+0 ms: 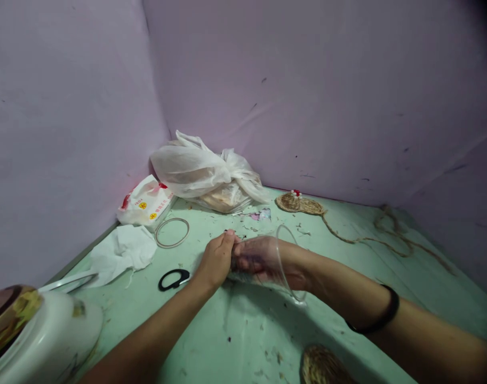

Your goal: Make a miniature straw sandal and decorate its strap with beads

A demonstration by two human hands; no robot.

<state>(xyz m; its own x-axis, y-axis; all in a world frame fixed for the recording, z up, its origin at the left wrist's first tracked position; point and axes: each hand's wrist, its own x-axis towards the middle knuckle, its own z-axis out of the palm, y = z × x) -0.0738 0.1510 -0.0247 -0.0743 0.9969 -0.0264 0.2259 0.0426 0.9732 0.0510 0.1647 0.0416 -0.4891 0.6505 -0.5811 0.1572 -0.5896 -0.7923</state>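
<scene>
Together both hands (235, 261) grip a clear plastic cup (281, 264).

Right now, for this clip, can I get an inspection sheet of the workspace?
Surface: green table, scuffed, with scraps scattered over it.
Job's things: clear cup on its side; right hand inside it, left hand at its base.
Clutter: plastic bag, packet, tissue, ring, scissors, woven coil, white pot.
Grips: left closed on the cup; right cannot tell.
Cables: twine trailing right.
Surroundings: lilac walls.
</scene>
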